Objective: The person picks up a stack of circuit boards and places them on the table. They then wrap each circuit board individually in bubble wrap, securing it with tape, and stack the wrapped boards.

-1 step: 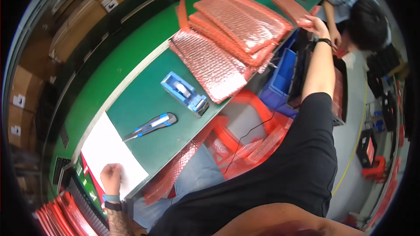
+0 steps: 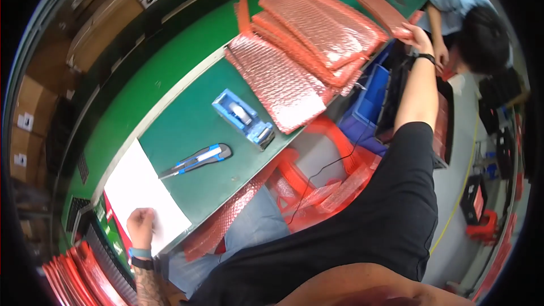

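Observation:
My right hand (image 2: 418, 37) reaches out to the far right, fingers closed on the near end of a flat pink bubble-wrap packet (image 2: 384, 13) at the table's far end. Just left of that packet lies a stack of pink bubble-wrap packets (image 2: 317, 28), with a flatter bubble bag (image 2: 277, 85) jutting out beneath. My left hand (image 2: 140, 226) is curled over a white paper sheet (image 2: 139, 184) at the near left; its fingers hide whatever may be in them. Between the hands rest a blue-handled box cutter (image 2: 201, 157) and a blue tape dispenser (image 2: 242, 118).
Blue bins (image 2: 365, 102) stand beside the table's right edge. A person in a light blue top (image 2: 459, 0) bends down at the far right. Red bubble wrap (image 2: 323, 192) hangs below the edge by a thin black cable. Cardboard boxes (image 2: 102, 34) line the left.
The view has shifted slightly, so the table's far end sits a little more to the right. Both hands keep nearly the same places and grips.

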Available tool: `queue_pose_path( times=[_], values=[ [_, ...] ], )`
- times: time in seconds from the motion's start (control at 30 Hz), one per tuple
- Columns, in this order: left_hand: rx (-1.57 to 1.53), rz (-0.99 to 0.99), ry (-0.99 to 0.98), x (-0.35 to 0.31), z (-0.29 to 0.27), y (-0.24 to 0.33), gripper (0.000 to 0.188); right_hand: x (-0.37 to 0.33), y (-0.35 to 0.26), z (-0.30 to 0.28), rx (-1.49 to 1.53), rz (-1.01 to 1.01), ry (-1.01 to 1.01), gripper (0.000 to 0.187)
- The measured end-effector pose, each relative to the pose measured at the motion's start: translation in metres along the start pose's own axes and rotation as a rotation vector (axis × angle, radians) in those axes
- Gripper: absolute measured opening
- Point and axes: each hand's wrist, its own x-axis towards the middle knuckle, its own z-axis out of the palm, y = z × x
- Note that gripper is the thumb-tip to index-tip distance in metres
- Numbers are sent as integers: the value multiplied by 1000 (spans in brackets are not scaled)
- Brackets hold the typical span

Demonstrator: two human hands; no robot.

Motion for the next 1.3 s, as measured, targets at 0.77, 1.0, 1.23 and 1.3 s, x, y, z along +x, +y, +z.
queue_pose_path(
  times=[0.77,1.0,1.23,1.3],
  values=[
    [134,44,55,-8,-14,20,19,-33,115,34,407,-206,455,29],
    [148,193,157,-51,-29,40,17,-298,155,297,311,234,-65,46],
    [94,328,80,-62,-22,45,18,-315,155,377,289,488,-253,56],
    [57,345,78,-69,-23,34,18,-308,159,390,324,490,-182,53]
  ],
)
